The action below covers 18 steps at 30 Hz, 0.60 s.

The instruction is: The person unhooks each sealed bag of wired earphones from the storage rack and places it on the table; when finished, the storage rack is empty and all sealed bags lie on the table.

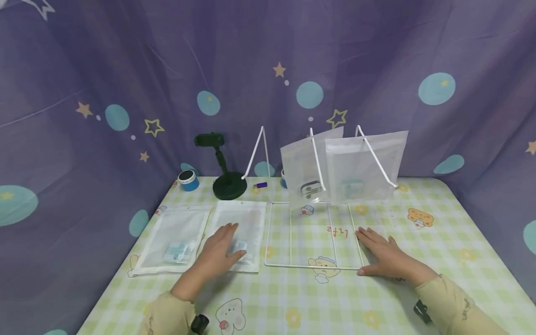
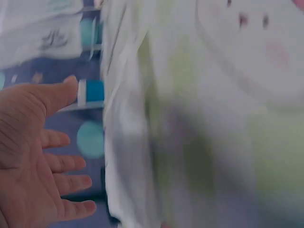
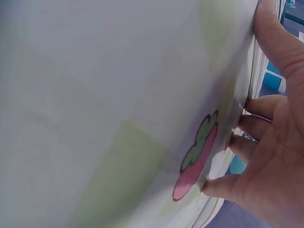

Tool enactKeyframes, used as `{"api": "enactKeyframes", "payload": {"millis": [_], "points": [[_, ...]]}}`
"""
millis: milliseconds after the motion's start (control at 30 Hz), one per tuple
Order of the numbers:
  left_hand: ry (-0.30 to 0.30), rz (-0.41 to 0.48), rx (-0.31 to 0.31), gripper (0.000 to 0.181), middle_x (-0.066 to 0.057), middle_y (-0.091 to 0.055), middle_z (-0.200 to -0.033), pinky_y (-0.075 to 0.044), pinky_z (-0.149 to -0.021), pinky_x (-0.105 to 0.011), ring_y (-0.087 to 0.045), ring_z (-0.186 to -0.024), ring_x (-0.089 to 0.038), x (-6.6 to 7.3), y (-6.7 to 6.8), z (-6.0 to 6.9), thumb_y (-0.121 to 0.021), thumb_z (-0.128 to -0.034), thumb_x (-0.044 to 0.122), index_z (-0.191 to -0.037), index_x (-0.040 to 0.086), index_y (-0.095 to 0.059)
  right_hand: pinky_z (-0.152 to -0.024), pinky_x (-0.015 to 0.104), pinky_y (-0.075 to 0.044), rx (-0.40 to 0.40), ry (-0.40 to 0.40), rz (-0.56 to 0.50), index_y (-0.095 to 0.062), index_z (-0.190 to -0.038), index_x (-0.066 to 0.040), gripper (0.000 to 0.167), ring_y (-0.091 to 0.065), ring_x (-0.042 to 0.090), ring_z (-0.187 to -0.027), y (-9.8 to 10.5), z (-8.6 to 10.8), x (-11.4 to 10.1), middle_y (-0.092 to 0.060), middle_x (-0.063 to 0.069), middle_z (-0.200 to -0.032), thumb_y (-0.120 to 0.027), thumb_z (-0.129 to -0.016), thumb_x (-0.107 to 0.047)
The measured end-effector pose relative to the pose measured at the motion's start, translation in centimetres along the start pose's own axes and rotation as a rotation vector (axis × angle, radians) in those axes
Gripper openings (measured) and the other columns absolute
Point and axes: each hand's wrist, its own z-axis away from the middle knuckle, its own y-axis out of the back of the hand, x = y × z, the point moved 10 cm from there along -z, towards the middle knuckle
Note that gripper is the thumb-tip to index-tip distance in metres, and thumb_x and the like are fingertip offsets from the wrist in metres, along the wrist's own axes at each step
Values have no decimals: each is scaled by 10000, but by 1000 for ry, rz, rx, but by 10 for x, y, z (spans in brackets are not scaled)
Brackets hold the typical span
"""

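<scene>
A white wire rack (image 1: pixel 314 267) stands on the checked tablecloth, its slanted prongs rising at the back. Two translucent zip pouches hang on the prongs: one (image 1: pixel 307 163) holds a coiled dark-and-white item, the other (image 1: pixel 364 163) something pale blue. My right hand (image 1: pixel 387 258) rests at the rack's right side, fingers extended, thumb by the front corner. Two more pouches lie flat at the left, one (image 1: pixel 171 232) beside the other (image 1: pixel 247 218). Over the latter is my left hand (image 1: pixel 217 251), fingers extended, holding nothing; in the left wrist view the left hand (image 2: pixel 42 156) has spread fingers.
Behind the flat pouches stand a dark green phone stand (image 1: pixel 229 186) and a blue jar with a dark top (image 1: pixel 189 181). A small purple USB stick (image 1: pixel 261 185) lies near the stand. Another blue item (image 1: pixel 284 179) is partly hidden behind a hanging pouch. A patterned purple curtain (image 1: pixel 251 56) hangs behind the table.
</scene>
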Motion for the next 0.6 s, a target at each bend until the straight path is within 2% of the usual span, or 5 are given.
{"api": "enactKeyframes", "payload": {"millis": [133,267,467,600], "points": [[-72,-38,-102,762,-205,-302,-1549,-210,-1079,-665,-251,-1417,-434,24,-31,-7,-660,-913,433,-1512,77,-352,-952,819,-85,-17,1,-7,-309,-1500,27,1071,-182,493,-1406,-1,0,1,-241,254,-1555,-760,-734,-571],[-134,-74,-163,772,-163,-248,-1583,-157,-1076,-698,-191,-1443,-420,40,-53,-13,-604,-916,528,-1534,155,-330,-954,817,-84,-17,-4,-10,-310,-1499,29,1069,-182,494,-1406,-1,0,1,-243,253,-1555,-763,-735,-566],[-128,-88,-226,805,-157,-209,-1596,-115,-1086,-698,-128,-1458,-419,48,-70,-22,-547,-909,609,-1546,181,-303,-959,814,-83,-17,-7,-6,-312,-1500,25,1067,-185,493,-1407,-1,-1,1,-245,249,-1556,-763,-735,-567],[-126,-104,-229,812,-150,-209,-1598,-105,-1094,-688,-123,-1461,-410,47,-74,-26,-519,-912,632,-1544,170,-306,-959,815,-74,-17,-12,-12,-308,-1502,21,1074,-180,491,-1410,-1,-1,1,-241,246,-1559,-762,-732,-574]]}}
